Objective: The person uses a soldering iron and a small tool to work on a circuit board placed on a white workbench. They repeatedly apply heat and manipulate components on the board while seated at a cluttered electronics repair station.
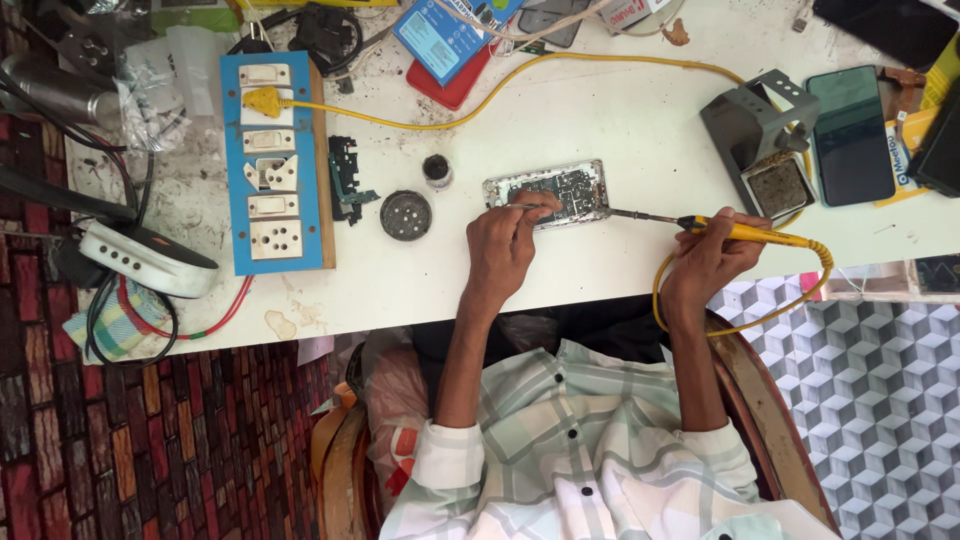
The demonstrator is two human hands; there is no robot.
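An opened phone [565, 188] with its circuit board showing lies on the white table [600, 110]. My left hand [500, 245] rests on the phone's near left corner and pinches a thin metal tool [522, 206] against the board. My right hand [710, 258] grips a yellow soldering iron [745, 232] to the right of the phone. Its dark tip [625, 213] points left and reaches the phone's right edge. The iron's yellow cord [800, 290] loops under my right wrist.
A blue socket board [272, 170] with a yellow plug lies at the left. A small black part [346, 180], a round dark lid [406, 215] and a small pot [437, 170] sit beside the phone. A grey iron stand [760, 135] and dark phones [850, 135] are at the right.
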